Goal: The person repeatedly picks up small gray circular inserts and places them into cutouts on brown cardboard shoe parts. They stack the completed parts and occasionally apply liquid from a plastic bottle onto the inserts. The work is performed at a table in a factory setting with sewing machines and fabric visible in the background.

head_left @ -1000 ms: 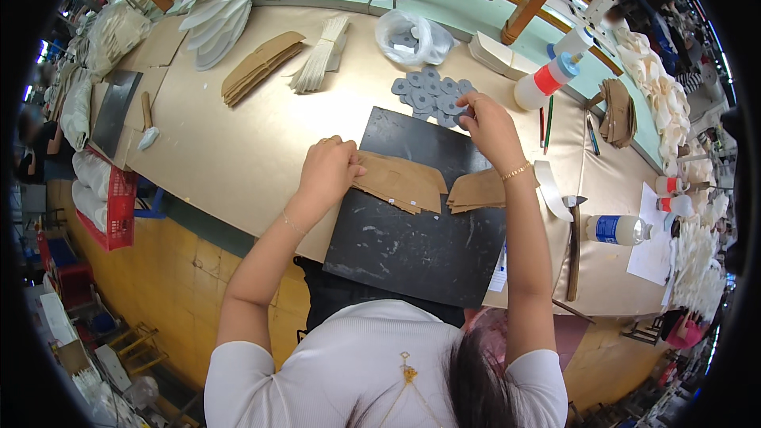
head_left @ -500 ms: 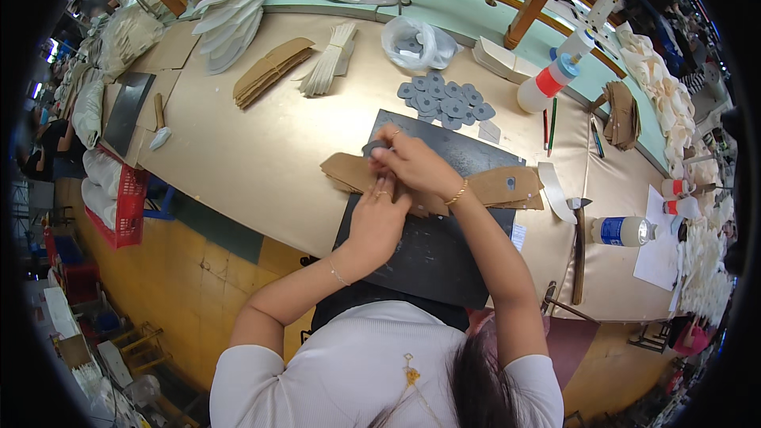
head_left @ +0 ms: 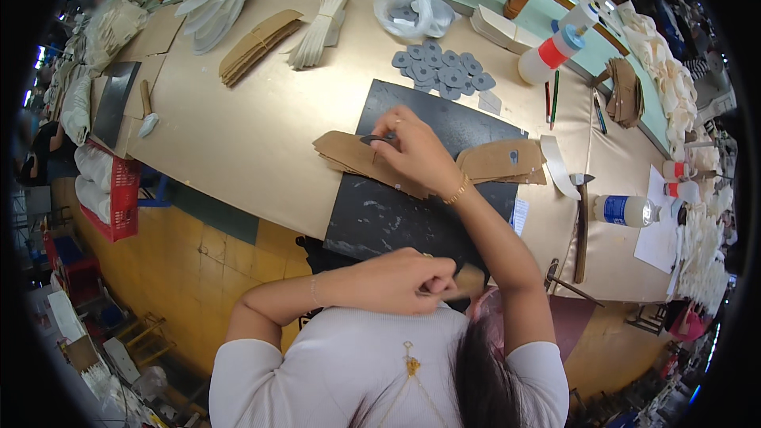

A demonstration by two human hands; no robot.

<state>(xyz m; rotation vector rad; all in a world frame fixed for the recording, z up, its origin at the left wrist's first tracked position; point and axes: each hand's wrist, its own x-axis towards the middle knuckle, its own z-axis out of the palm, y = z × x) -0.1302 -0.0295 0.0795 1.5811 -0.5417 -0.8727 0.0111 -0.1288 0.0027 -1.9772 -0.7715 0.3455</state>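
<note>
The right hand (head_left: pixel 408 147) pinches a grey patch (head_left: pixel 377 139) over the brown stack (head_left: pixel 349 153), which overhangs the left side of the board (head_left: pixel 388 218). The left hand (head_left: pixel 408 281) curls by the board's near edge; whether it grips the blurred brown shape (head_left: pixel 468 281), I cannot tell. Patch placement seems in hand, calling next for careful alignment.

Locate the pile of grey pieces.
In the head view, the pile of grey pieces lies on the table, upper middle and slightly right, between the black board and the plastic bag.
</note>
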